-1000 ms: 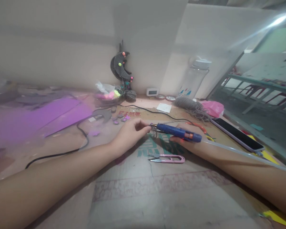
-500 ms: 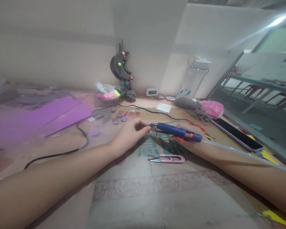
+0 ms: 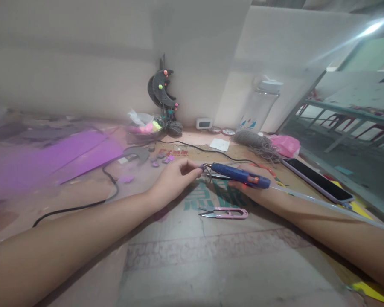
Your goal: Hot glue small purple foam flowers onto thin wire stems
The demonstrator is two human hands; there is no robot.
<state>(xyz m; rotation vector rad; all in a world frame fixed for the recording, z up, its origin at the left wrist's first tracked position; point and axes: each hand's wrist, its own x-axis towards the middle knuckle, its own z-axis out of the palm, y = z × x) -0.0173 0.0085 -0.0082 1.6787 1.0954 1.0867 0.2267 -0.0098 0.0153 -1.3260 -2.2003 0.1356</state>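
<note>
My right hand (image 3: 251,183) is wrapped round a blue hot glue gun (image 3: 241,175). A long clear glue stick (image 3: 304,199) runs out of its back end over my right forearm. The gun's metal nozzle points left and meets a small purple piece (image 3: 202,167) pinched between my left thumb and fingers. Most of that piece is hidden by my left hand (image 3: 182,174); a bit of grey yarn (image 3: 208,175) hangs beside it. Below both hands, pink-handled thread snips (image 3: 225,213) lie flat on the table with their blades to the left.
Small purple cut-outs (image 3: 163,160) and purple sheets (image 3: 86,153) lie to the left. A black cord (image 3: 80,208) crosses the table. Along the back are a bowl (image 3: 145,130), a grey moon ornament (image 3: 162,89), grey yarn (image 3: 256,143) and a bottle (image 3: 259,108). A phone (image 3: 318,180) lies right.
The glue gun has shifted very slightly left and tilted a little, its nozzle now at the purple piece, which shows more at my left fingertips. My left arm stays almost still.
</note>
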